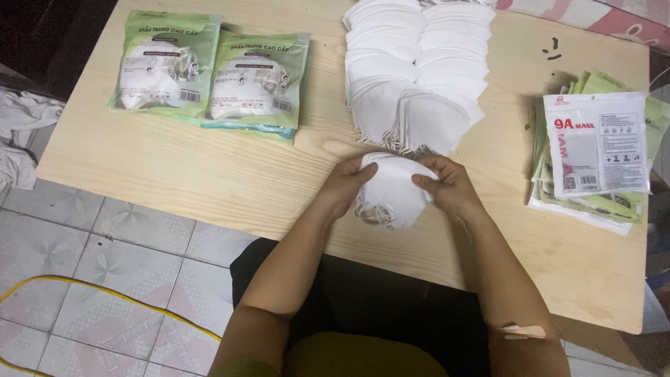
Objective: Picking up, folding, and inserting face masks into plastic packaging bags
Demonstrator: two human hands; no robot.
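Down below, spanning most of the view: pale wooden surface, resting over a tiled floor with a yellow cord curling across it.

Next in size, lying on the surface beyond the held bundle: long heap of white folded masks, fanning in two overlapping rows, its near end sitting just beyond the fingertips.

Far off to the left of the heap, lying side by side and touching: two filled green packets, each showing white masks through a clear window.

Well apart to the right of the heap, near the surface edge: stack of flat empty packets, green ones underneath, a white printed one lying on top.

Nearer than the heap, just in front of its near end: small bundle of white masks, being held just above the near part of the surface, ear loops dangling from its lower left edge.

Clamping the bundle from its left side: left hand, its grip closed on the bundle, fingers curling over the upper edge.

Pinching the bundle from its right side: right hand, grip likewise pressed together on it, thumb lying across the front.

Smallest, sticking to the right forearm close to the elbow: pale adhesive plaster.
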